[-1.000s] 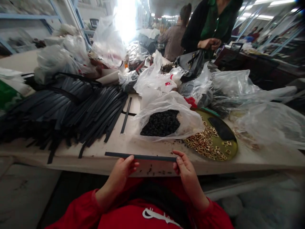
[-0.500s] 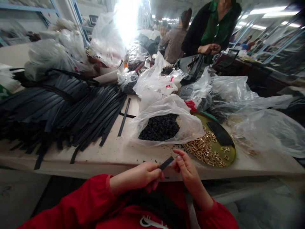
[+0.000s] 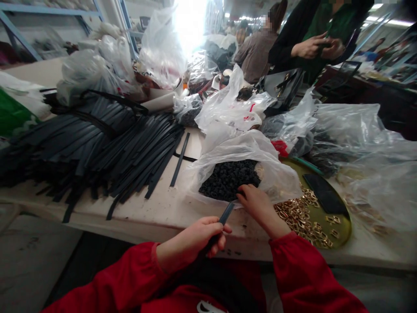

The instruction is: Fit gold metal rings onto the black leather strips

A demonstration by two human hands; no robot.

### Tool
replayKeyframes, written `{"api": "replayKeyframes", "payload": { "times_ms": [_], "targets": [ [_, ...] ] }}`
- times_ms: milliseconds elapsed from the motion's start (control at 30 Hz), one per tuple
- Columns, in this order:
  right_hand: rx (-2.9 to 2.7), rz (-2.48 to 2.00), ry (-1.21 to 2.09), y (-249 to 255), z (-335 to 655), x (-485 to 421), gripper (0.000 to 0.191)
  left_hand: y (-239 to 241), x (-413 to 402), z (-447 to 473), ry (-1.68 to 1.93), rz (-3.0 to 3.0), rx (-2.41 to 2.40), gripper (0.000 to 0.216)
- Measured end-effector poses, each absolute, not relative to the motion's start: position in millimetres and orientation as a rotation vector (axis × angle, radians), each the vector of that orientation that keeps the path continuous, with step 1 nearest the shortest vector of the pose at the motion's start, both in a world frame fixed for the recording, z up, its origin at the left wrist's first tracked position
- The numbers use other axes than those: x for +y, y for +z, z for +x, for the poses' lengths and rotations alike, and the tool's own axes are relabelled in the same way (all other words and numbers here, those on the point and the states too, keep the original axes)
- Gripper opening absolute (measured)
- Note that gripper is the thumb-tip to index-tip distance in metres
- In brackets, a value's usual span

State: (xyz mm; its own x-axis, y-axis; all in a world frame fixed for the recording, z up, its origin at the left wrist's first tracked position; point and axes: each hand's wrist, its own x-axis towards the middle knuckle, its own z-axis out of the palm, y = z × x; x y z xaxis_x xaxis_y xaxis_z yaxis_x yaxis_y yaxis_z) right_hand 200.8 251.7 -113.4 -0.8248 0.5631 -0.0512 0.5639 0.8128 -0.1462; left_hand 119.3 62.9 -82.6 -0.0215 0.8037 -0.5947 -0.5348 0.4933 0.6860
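Observation:
My left hand [image 3: 208, 237] is closed around a narrow black strap [image 3: 227, 212], whose end sticks up past the fingers. At the near rim of an open clear plastic bag [image 3: 276, 174], my right hand [image 3: 256, 202] has its fingertips drawn together against a heap of small black loop-like pieces [image 3: 228, 178]. What lies between those fingertips is hidden. To the right of that hand, a round yellow-green tray [image 3: 342, 226] carries many gold metal buckles [image 3: 298, 215] and a flat black piece [image 3: 325, 193].
Long black straps [image 3: 107, 152] lie piled across the left side of the table [image 3: 153, 213]. A single strap [image 3: 180, 161] lies apart beside them. More plastic bags [image 3: 352, 121] crowd the back and right. A person [image 3: 322, 43] stands across the table, hands raised together.
My right hand has moved away from the strap's end and forward to the black pieces in the bag. The left hand still holds the strap. The view has shifted somewhat left.

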Motion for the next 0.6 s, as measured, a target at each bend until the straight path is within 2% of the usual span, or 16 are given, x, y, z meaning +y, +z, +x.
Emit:
{"api": "replayKeyframes", "payload": {
  "times_ms": [233,400,533,567,600],
  "targets": [
    [2.979,0.986,-0.634,-122.5,210.2,254.9,0.018,-81.2,62.0,121.7,1.114,0.29,1.155,0.019],
    [3.043,1.075,-0.691,-121.1,209.2,248.3,0.011,-76.8,56.0,129.3,1.124,0.368,1.206,0.025],
    [3.196,1.173,-0.709,-112.4,211.8,237.5,0.007,-84.9,54.3,127.5,1.114,0.654,1.438,0.036],
    [3.229,1.213,-0.766,-112.5,212.8,234.2,0.008,-87.3,56.5,123.7,1.177,0.751,1.522,0.032],
    [3.202,1.254,-1.11,-114.1,213.7,230.7,0.011,-88.7,59.6,119.0,1.203,0.853,1.577,0.027]
  ]
}}
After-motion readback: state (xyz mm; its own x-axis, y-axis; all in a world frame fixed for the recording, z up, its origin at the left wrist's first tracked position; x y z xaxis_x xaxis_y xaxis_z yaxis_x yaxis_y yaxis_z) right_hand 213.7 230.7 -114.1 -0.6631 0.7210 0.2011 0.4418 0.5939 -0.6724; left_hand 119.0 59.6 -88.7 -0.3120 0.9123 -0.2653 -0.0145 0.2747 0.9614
